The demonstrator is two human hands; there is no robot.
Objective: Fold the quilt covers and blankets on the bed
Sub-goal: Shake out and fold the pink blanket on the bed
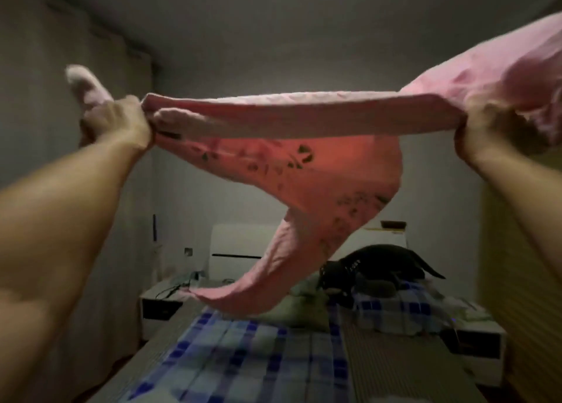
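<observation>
Left hand: the left hand [120, 121] is raised high, fingers curled tight round one end of the pink cover's top edge.
Right hand: the right hand [489, 129] is raised to the same height, well apart from the left, gripping the other end of that edge in a closed fist.
Pink cover: the pink quilt cover [307, 174] is stretched taut between the two hands and held up in the air above the bed; its top edge is a thick rolled band, and the rest sags below in a loose curve printed with dark flowers, tapering to a tip that hangs just over the bed. Loose cloth spills past each fist, a short flap on the left and a large bunch toward the upper right.
Bed: the bed [395, 357] lies below, covered in part by a blue and white checked blanket [243, 357].
Dark item: a black stuffed animal [374, 269] lies near the head of the bed.
Headboard: a white headboard [237, 250] stands against the far wall.
Side tables: a white bedside table [161, 305] stands on the left of the bed, another [477, 348] on the right.
</observation>
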